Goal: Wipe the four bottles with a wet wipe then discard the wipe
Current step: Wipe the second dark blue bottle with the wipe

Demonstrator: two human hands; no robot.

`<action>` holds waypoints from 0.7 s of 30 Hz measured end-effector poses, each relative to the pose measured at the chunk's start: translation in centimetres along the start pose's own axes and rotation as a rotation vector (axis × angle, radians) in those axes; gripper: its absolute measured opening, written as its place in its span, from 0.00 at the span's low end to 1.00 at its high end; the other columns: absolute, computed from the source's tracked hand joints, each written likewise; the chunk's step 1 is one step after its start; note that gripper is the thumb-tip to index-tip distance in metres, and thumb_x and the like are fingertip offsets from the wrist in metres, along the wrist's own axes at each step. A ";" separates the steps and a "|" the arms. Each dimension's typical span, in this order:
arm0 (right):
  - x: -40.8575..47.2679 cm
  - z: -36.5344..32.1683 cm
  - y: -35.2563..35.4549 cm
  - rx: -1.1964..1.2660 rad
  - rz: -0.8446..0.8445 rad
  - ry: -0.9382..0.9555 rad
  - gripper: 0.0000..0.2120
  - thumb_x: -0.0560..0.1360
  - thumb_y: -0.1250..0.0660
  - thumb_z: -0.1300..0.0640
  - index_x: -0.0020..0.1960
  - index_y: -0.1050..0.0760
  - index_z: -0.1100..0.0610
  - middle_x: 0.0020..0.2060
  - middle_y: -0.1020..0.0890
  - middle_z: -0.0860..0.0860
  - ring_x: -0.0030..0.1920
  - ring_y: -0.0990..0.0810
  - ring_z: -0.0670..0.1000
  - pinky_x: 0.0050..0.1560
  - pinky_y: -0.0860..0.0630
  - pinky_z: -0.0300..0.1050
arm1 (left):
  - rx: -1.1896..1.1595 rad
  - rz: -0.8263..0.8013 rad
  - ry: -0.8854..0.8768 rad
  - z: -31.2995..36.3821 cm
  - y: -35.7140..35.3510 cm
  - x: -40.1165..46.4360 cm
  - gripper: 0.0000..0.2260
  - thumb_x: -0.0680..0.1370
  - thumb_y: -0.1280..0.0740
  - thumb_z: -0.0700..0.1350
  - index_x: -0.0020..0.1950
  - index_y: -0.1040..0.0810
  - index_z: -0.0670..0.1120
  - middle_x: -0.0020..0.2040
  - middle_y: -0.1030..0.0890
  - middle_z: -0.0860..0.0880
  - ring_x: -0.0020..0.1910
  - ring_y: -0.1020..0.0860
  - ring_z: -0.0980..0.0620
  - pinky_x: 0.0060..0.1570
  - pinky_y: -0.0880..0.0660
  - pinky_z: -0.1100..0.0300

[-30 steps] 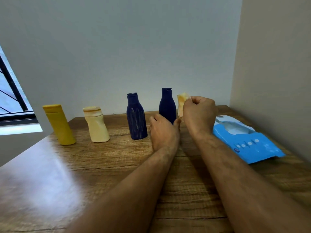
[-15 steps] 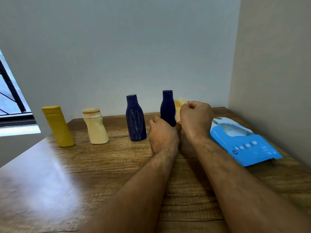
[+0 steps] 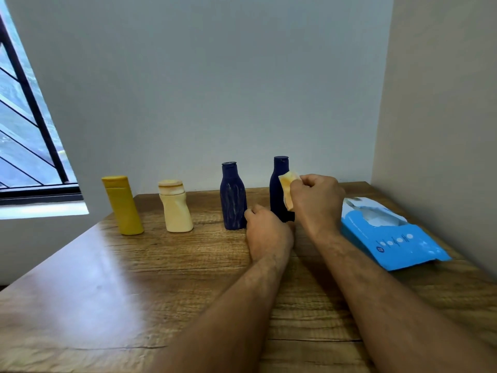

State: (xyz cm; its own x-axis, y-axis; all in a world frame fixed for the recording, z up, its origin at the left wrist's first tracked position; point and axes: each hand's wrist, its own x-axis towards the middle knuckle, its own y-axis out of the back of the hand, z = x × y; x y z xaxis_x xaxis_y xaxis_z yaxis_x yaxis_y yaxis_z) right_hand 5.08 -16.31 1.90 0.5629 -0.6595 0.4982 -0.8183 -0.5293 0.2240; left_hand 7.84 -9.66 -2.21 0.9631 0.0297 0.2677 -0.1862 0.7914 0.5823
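Four bottles stand in a row at the back of the wooden table [image 3: 134,278]: a yellow bottle [image 3: 122,205], a cream bottle [image 3: 174,207], a streaked dark blue bottle [image 3: 232,196] and a second dark blue bottle [image 3: 277,188]. My right hand [image 3: 316,204] grips a crumpled, orange-stained wet wipe [image 3: 287,188] and holds it against the right side of the second blue bottle. Low at that bottle's base sits my left hand [image 3: 267,232], fingers curled around it; the bottle's lower part is hidden behind the hand.
A blue wet wipe pack [image 3: 390,238] lies open on the table at the right, close to the side wall. The back wall runs right behind the bottles. A barred window is at the far left.
My right hand with the wipe has slid along the right side of the second blue bottle. My left hand stays at the bottle's base. The camera has tilted slightly.
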 end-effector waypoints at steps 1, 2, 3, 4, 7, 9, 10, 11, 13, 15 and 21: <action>-0.2 -0.2 -0.1 0.001 -0.027 0.019 0.12 0.78 0.34 0.53 0.56 0.18 0.58 0.45 0.16 0.47 0.41 0.22 0.44 0.35 0.29 0.30 | -0.010 0.003 -0.005 -0.3 0.4 -0.3 0.27 0.76 0.28 0.43 0.72 0.34 0.38 0.70 0.32 0.41 0.61 0.24 0.43 0.61 0.22 0.50; -0.4 -0.2 -0.3 0.002 -0.050 0.035 0.12 0.77 0.34 0.53 0.56 0.17 0.57 0.47 0.15 0.49 0.43 0.21 0.45 0.38 0.27 0.32 | -0.015 0.005 -0.008 -0.6 0.7 -0.5 0.25 0.77 0.30 0.42 0.71 0.33 0.39 0.68 0.31 0.42 0.60 0.23 0.44 0.60 0.22 0.51; -0.6 -0.2 -0.4 0.005 -0.070 0.049 0.12 0.77 0.33 0.53 0.55 0.17 0.57 0.48 0.15 0.50 0.44 0.20 0.45 0.39 0.26 0.32 | -0.025 0.010 -0.010 -1.0 1.0 -0.8 0.23 0.77 0.30 0.42 0.70 0.32 0.40 0.66 0.29 0.44 0.58 0.23 0.45 0.58 0.21 0.51; -0.8 -0.3 -0.5 0.003 -0.087 0.060 0.12 0.77 0.33 0.53 0.56 0.17 0.57 0.49 0.15 0.50 0.45 0.21 0.44 0.40 0.27 0.32 | -0.046 0.021 -0.011 -1.4 1.3 -1.0 0.22 0.76 0.30 0.43 0.69 0.30 0.43 0.64 0.27 0.46 0.56 0.22 0.47 0.57 0.21 0.51; -1.2 -0.5 -0.7 -0.025 -0.118 0.084 0.12 0.78 0.33 0.53 0.57 0.18 0.57 0.52 0.15 0.52 0.47 0.21 0.44 0.42 0.27 0.33 | -0.146 0.154 -0.014 -2.6 3.1 -1.5 0.20 0.74 0.27 0.45 0.62 0.29 0.51 0.58 0.23 0.52 0.52 0.22 0.53 0.53 0.21 0.55; -1.2 -0.7 -0.7 -0.028 -0.121 0.088 0.13 0.78 0.33 0.53 0.58 0.18 0.57 0.53 0.15 0.52 0.48 0.22 0.44 0.42 0.28 0.32 | -0.182 0.327 -0.056 -3.0 4.6 -1.2 0.20 0.73 0.25 0.46 0.58 0.31 0.51 0.55 0.27 0.53 0.53 0.26 0.53 0.52 0.24 0.58; -1.2 -0.8 -0.7 -0.027 -0.119 0.090 0.13 0.78 0.33 0.53 0.58 0.18 0.57 0.53 0.15 0.52 0.48 0.22 0.44 0.42 0.27 0.32 | -0.178 0.393 -0.080 -3.1 5.2 -0.9 0.21 0.72 0.24 0.47 0.57 0.33 0.50 0.55 0.29 0.52 0.55 0.28 0.52 0.53 0.26 0.58; -1.3 -0.9 -0.8 -0.028 -0.118 0.091 0.13 0.78 0.33 0.53 0.58 0.18 0.56 0.54 0.16 0.52 0.49 0.21 0.45 0.45 0.26 0.34 | -0.162 0.437 -0.101 -3.2 5.7 -0.4 0.24 0.71 0.23 0.47 0.58 0.34 0.49 0.56 0.30 0.51 0.56 0.29 0.50 0.55 0.27 0.56; -1.4 -0.9 -0.9 -0.037 -0.122 0.097 0.13 0.78 0.33 0.53 0.59 0.19 0.56 0.54 0.16 0.52 0.52 0.21 0.46 0.49 0.24 0.38 | -0.133 0.462 -0.111 -3.6 5.8 0.7 0.30 0.69 0.22 0.48 0.63 0.35 0.46 0.61 0.30 0.48 0.62 0.30 0.47 0.63 0.27 0.51; -1.4 -0.9 -0.9 -0.042 -0.125 0.108 0.12 0.78 0.33 0.53 0.58 0.19 0.56 0.54 0.16 0.51 0.50 0.22 0.44 0.47 0.27 0.35 | -0.130 0.438 -0.104 -3.8 5.7 1.5 0.39 0.67 0.20 0.49 0.71 0.38 0.44 0.67 0.32 0.45 0.68 0.32 0.46 0.68 0.29 0.53; -1.1 -1.0 -1.4 -0.039 -0.119 0.137 0.12 0.78 0.33 0.53 0.58 0.19 0.55 0.53 0.16 0.50 0.49 0.24 0.43 0.46 0.30 0.34 | -0.156 0.289 -0.147 -3.8 4.8 3.8 0.49 0.67 0.19 0.52 0.77 0.49 0.50 0.75 0.35 0.44 0.73 0.31 0.45 0.70 0.28 0.49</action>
State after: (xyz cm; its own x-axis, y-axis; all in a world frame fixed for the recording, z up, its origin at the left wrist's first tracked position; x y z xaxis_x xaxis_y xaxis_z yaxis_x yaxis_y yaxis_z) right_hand 5.51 -14.34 1.91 0.6374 -0.5128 0.5751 -0.7521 -0.5763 0.3197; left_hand 11.38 -3.37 -1.30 0.8344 0.1872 0.5184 -0.4042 0.8472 0.3446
